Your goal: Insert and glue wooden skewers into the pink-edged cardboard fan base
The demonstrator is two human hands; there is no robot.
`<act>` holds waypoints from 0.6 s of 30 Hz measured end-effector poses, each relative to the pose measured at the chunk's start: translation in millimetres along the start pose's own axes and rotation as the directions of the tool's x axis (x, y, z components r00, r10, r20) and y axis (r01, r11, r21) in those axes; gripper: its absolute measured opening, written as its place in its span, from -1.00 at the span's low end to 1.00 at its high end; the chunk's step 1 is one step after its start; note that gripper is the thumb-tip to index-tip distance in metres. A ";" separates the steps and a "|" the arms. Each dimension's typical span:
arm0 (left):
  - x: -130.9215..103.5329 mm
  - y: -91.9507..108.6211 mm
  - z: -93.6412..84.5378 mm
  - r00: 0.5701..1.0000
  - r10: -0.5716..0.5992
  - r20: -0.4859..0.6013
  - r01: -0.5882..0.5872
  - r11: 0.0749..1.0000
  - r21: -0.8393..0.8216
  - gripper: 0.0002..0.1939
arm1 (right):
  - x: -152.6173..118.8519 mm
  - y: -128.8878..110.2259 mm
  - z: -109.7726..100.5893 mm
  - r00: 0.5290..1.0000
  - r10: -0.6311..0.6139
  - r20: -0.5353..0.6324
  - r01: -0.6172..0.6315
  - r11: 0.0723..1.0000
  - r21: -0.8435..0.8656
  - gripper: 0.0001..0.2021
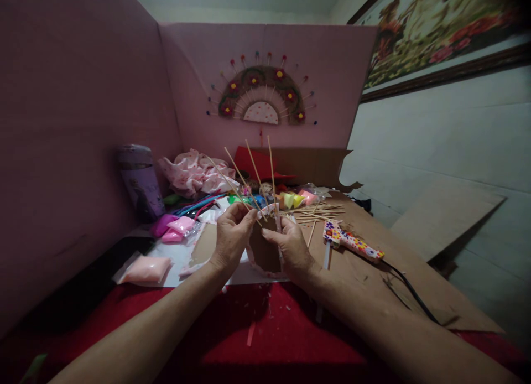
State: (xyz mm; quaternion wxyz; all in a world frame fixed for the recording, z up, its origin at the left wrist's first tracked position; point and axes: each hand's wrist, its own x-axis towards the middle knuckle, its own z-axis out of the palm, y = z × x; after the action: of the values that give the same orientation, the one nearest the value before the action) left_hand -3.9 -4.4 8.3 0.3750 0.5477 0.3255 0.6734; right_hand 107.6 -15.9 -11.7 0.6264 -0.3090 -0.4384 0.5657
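A cardboard piece (265, 252) edged with pale pink fabric is held upright before me, and several thin wooden sticks (258, 176) fan up from its top. My left hand (232, 232) pinches the leftmost wooden stick close to its lower end, at the piece's upper left edge. On the other side, my right hand (292, 251) grips the right edge of the cardboard piece, thumb on the face toward me. How the stick ends are fixed is too small to tell. Behind my left hand lies another fabric-edged cardboard piece (204, 244).
A flower-patterned glue gun (352, 243) with a black cord rests on cardboard at right. Loose sticks (321, 211) lie beyond my right hand. Clay packets (145, 269), a purple tumbler (141, 182) and crumpled fabric (197, 174) are at left. A decorated fan (261, 93) is on the pink backboard.
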 end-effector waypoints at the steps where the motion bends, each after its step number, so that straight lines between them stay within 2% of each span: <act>1: -0.1 0.3 0.0 1.000 -0.001 0.000 0.001 1.000 -0.002 -0.84 | 0.0 0.1 0.0 1.000 0.003 0.000 -0.003 1.000 0.002 -0.71; 18: -0.3 1.0 -0.7 1.000 -0.020 0.000 0.020 1.000 0.007 -0.82 | -0.8 -2.2 1.7 1.000 0.016 -0.003 -0.016 1.000 0.002 -0.69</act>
State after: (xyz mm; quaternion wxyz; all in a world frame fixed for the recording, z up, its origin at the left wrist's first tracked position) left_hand -4.8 -5.1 8.9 0.3799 0.5459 0.3330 0.6684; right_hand 107.1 -17.2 -9.1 0.6229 -0.3128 -0.4341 0.5707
